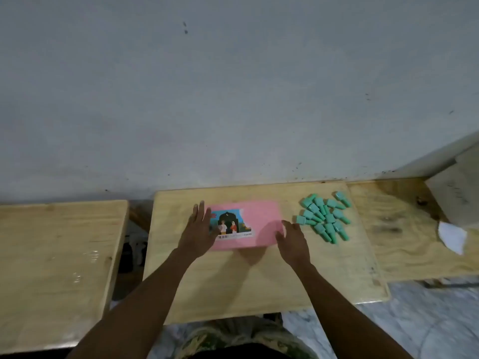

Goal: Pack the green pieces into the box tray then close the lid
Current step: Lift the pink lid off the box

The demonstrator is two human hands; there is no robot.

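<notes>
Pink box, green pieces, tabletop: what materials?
Pink box: likely cardboard, matte, flat colour with a printed picture. Green pieces: probably moulded plastic, smooth, uniform colour, slight sheen. Tabletop: light wood or plywood, visible grain, scuffed.

Nothing here can be read from where I stand. The pink flat cardboard box (260, 222) carries a colourful printed picture label (230, 222) on its nine o'clock half. Along that label's six o'clock edge runs a white strip of small print (235, 236), too blurred to make out.
</notes>
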